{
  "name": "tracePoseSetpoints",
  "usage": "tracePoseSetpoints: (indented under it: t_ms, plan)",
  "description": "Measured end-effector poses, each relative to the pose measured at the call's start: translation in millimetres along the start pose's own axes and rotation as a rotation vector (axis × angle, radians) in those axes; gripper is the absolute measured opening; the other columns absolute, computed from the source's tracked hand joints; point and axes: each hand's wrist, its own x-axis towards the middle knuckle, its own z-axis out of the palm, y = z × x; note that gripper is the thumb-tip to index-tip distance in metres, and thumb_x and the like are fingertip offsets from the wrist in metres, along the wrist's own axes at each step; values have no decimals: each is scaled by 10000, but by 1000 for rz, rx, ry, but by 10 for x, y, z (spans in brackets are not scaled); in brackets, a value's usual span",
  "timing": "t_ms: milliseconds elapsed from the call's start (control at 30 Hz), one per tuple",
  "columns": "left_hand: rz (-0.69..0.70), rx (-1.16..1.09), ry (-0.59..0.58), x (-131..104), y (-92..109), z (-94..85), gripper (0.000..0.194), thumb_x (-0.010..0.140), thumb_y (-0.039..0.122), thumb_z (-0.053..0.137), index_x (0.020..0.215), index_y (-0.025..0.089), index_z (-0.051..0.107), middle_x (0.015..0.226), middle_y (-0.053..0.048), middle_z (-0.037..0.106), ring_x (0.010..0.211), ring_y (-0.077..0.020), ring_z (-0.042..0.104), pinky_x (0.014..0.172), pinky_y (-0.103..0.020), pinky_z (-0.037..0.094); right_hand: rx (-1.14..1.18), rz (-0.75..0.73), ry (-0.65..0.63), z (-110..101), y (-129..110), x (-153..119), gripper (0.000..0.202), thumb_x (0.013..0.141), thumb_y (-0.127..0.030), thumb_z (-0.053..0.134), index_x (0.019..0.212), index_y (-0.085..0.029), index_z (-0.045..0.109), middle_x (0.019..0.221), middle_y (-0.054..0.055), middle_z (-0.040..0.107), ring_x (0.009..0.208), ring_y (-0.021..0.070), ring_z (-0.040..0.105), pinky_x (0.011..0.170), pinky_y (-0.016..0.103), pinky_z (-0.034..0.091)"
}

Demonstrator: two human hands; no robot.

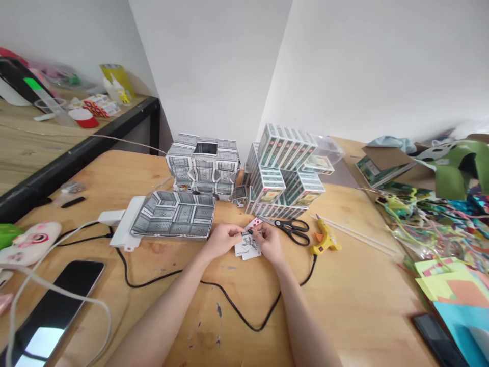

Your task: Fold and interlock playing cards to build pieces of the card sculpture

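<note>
My left hand point(223, 239) and my right hand point(270, 243) meet in the middle of the table, both closed. Their fingertips pinch a narrow grey-patterned playing card point(246, 233) between them, seen nearly edge-on. Whether it is folded I cannot tell. Just under my fingers, loose playing cards point(248, 250) lie face up on the table, and a card with red pips point(253, 223) shows behind. Black-handled scissors point(292, 227) lie close to my right hand. Left of my left hand stands a shallow tray made of playing cards point(173, 215).
Behind stand a card-built structure point(204, 165) and stacked card boxes point(284, 153). A yellow glue gun point(324, 238) lies right, its black cable point(229, 295) crossing before me. White sticks point(355, 234), a power strip point(128, 224), a phone point(64, 295) and coloured paper point(454, 285) lie around.
</note>
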Motion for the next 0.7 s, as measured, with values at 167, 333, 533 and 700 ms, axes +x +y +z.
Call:
tracePoseSetpoints:
  t_ms: [167,333,533,700]
  plan:
    - [1,-47,-66,1,-7,-20,259,655,128,519,853,123,688,724,-22,686,629,-127,599,571,-205,438,5,-13,-4,-2,-14,-10,226,731,-402,561,721,-181,513,584,-20,511,470,104,424,438,219,343]
    - [18,-105,-111,-11,-52,-29,332,627,93,508,906,125,684,883,-49,700,748,-161,629,672,-246,477,7,-28,-15,-14,-24,-16,241,726,-413,567,705,-179,514,569,-22,500,472,101,415,437,215,341]
    - [53,-68,-53,-44,-40,-36,329,669,128,488,941,121,674,881,-64,699,756,-170,627,674,-270,480,18,-42,-11,-13,5,2,232,724,-408,565,716,-181,519,569,-20,502,470,100,416,435,215,339]
    - [76,-78,-25,-41,-12,-22,271,689,178,523,913,107,659,874,-76,685,768,-163,614,689,-263,470,68,-5,14,11,-1,9,261,708,-434,575,719,-180,515,552,-14,511,452,106,435,404,215,340]
